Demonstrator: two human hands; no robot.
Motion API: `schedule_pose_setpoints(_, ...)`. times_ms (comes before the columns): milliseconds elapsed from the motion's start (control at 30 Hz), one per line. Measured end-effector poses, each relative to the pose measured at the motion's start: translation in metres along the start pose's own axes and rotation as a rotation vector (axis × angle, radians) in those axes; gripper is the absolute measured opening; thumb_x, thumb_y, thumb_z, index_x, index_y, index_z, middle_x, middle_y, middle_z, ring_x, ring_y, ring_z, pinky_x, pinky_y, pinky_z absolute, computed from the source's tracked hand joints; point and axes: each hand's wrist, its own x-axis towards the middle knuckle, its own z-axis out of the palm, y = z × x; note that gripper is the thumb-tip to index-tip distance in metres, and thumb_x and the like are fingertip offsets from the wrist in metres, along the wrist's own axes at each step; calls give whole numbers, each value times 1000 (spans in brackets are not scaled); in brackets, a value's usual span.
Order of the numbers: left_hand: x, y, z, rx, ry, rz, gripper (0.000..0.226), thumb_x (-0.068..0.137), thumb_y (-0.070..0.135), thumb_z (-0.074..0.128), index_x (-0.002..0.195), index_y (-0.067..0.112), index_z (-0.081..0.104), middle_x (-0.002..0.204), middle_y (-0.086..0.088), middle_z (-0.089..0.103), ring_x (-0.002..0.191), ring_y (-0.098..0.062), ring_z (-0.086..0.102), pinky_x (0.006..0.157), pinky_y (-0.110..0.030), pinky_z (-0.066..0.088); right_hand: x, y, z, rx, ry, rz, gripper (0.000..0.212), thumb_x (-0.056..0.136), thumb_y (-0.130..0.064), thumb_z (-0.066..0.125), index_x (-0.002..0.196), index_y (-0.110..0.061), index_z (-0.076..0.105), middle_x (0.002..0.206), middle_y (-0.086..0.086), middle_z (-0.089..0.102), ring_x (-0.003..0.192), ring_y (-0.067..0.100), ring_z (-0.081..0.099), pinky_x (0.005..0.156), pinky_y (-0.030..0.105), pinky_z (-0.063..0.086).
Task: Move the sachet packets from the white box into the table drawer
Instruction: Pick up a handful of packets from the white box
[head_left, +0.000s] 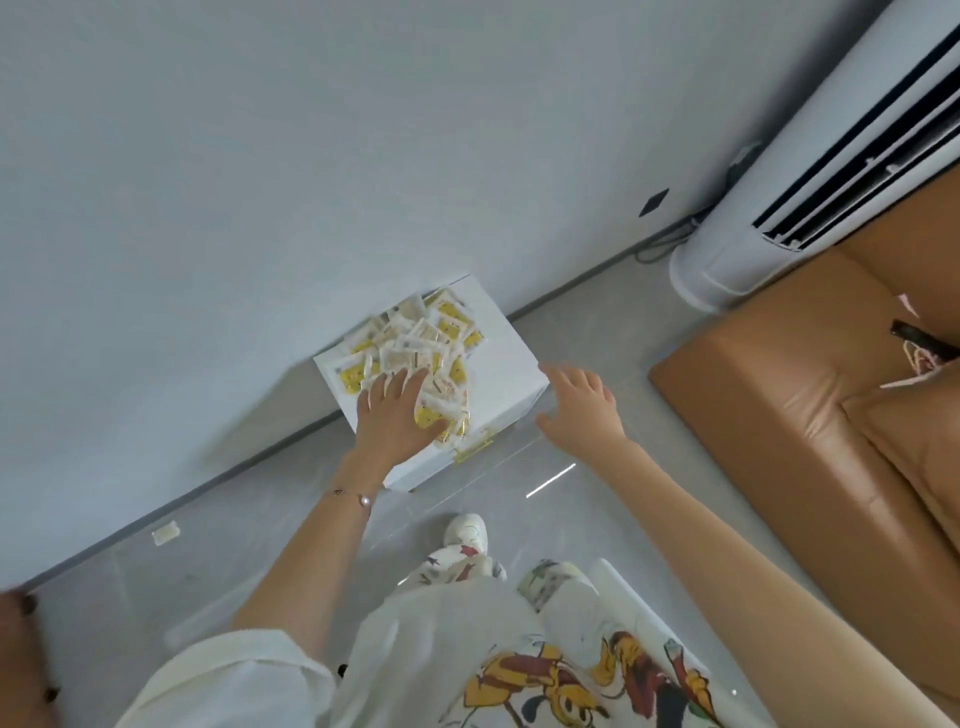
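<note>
A white box (511, 371) stands on the floor against the wall, with a heap of several yellow-and-white sachet packets (423, 340) piled on top of it. My left hand (395, 415) lies palm down on the near side of the heap, fingers spread and straight, touching the packets. My right hand (582, 408) hovers open beside the box's right edge, fingers spread, holding nothing. A gold latch (474, 448) shows on the box's near face. No table drawer is visible.
A tan leather sofa (810, 410) fills the right side, with a white standing air conditioner (779, 208) behind it. Grey floor tiles (587, 322) lie around the box. My foot in a white shoe (466, 530) stands just in front of the box.
</note>
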Motion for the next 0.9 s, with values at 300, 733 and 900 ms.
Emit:
schedule_pose_setpoints(300, 57, -24, 46, -160, -91, -241, 80, 88, 60, 51, 153, 32, 13, 161, 0, 15, 148, -27, 8, 119, -48, 10, 124, -25, 49, -108, -246, -46, 68, 91, -32, 54, 150, -26, 21, 153, 7, 27, 138, 29, 27, 110, 42, 27)
schedule_pose_setpoints(733, 186, -93, 203, -785, 216, -603, 74, 88, 27, 68, 149, 15, 28, 157, -6, 26, 147, -25, 17, 119, -43, 15, 247, -13, 268, 239, -356, 85, 90, 81, -41, 72, 151, -27, 17, 148, 4, 30, 134, 28, 29, 105, 43, 35)
schedule_pose_setpoints(900, 208, -117, 234, -716, 301, -675, 75, 92, 23, 63, 153, 22, 19, 162, -9, 5, 149, -24, 2, 117, -43, 10, 259, -21, 321, 69, -247, 67, 110, 68, -51, 79, 150, -21, 12, 141, 7, 21, 127, 29, 27, 104, 41, 31)
